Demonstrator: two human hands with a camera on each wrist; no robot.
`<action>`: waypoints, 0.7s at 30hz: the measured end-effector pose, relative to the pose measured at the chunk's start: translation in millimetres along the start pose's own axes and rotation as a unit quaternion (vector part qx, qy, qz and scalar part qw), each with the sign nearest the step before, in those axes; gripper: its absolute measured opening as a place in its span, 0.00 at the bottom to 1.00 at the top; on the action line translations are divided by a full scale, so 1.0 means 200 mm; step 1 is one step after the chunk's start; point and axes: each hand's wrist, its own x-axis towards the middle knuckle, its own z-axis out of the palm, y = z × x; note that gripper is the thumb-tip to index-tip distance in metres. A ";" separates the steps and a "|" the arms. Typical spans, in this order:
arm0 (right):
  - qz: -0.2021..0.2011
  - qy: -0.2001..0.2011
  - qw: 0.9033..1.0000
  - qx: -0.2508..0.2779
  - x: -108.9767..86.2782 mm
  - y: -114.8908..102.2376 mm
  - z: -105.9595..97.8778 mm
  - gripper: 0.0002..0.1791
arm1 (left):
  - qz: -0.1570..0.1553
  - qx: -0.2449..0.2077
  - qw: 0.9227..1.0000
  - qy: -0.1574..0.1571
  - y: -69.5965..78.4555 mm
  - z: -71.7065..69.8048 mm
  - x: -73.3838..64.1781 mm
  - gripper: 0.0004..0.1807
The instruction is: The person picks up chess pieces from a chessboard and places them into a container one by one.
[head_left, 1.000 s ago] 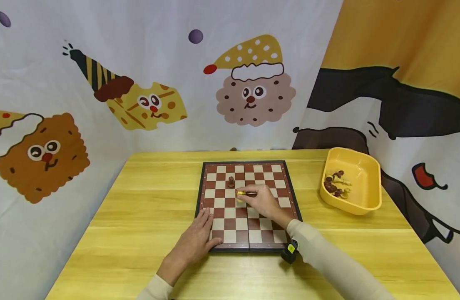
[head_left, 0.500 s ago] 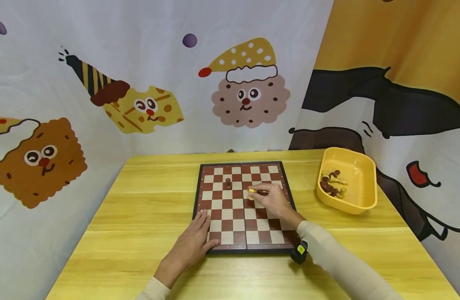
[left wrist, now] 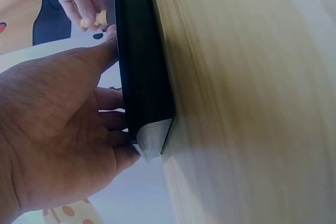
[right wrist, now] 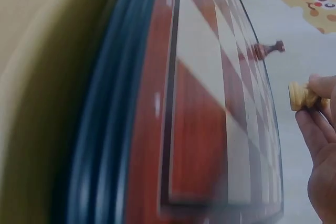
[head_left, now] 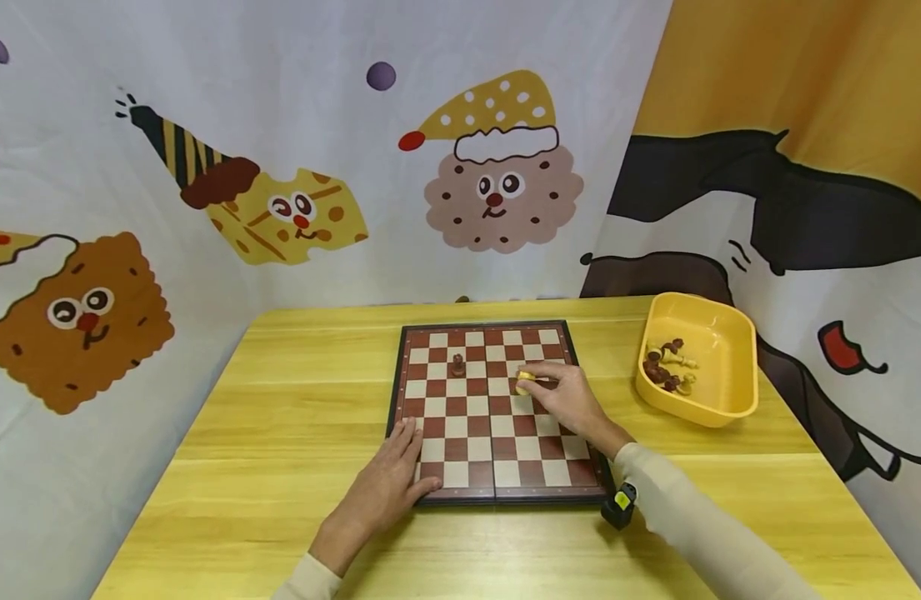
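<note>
A chessboard (head_left: 456,450) with red-brown and cream squares lies flat on the table. My right hand (head_left: 573,402) pinches a pale yellow chess piece (head_left: 523,382) between thumb and fingers over the board's right half. In the right wrist view, that chess piece (right wrist: 298,97) is held clear of the squares, its round base toward the board. One dark brown chess piece (head_left: 458,365) stands upright on the left half. My left hand (head_left: 385,477) rests on the board's front left corner, fingers extended along the edge. In the left wrist view, the left hand (left wrist: 58,124) touches the black board edge (left wrist: 144,51).
A yellow plastic bin (head_left: 739,358) stands right of the board, with several dark and pale chess pieces (head_left: 666,367) lying inside. The wooden table (head_left: 280,400) meets a cartoon-printed curtain (head_left: 317,75) behind. A small black device (head_left: 619,508) is strapped to the right wrist.
My right hand has carried the pale chess piece rightward, from near the dark piece across the board's centre fold. The left hand stays on the corner. The head view has shifted slightly.
</note>
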 end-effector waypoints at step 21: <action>0.040 0.057 0.996 -0.057 -0.06 0.11 -0.34 0.14 | 0.000 -0.001 1.000 0.001 0.00 0.01 0.00 0.44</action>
